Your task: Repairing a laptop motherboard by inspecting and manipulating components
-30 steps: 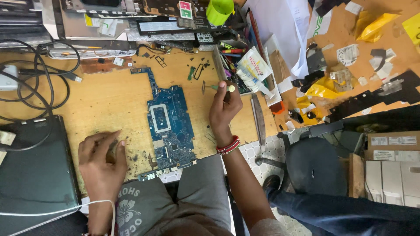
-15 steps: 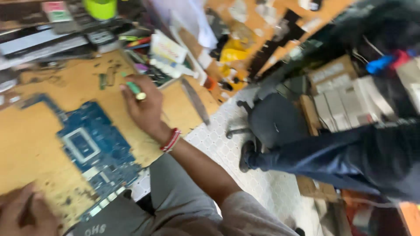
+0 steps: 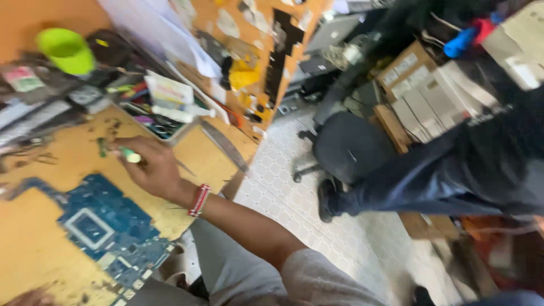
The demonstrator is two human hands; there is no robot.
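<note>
At the desk's (image 3: 51, 249) near left corner only a sliver of the left hand (image 3: 25, 297) is seen now, where a second earlier it lay in full view; its grip cannot be told. The blue circuit board (image 3: 96, 224) lies flat on the desk as before. By the right edge, the right hand (image 3: 153, 167) is closed around a green-handled screwdriver (image 3: 122, 152), held just past the board's far side, as it was earlier.

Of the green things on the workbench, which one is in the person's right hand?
The small pale-green screwdriver handle, gripped in the right hand just above the blue circuit board. The other, a bright lime-green cup, sits untouched at the bench's far edge.
</note>
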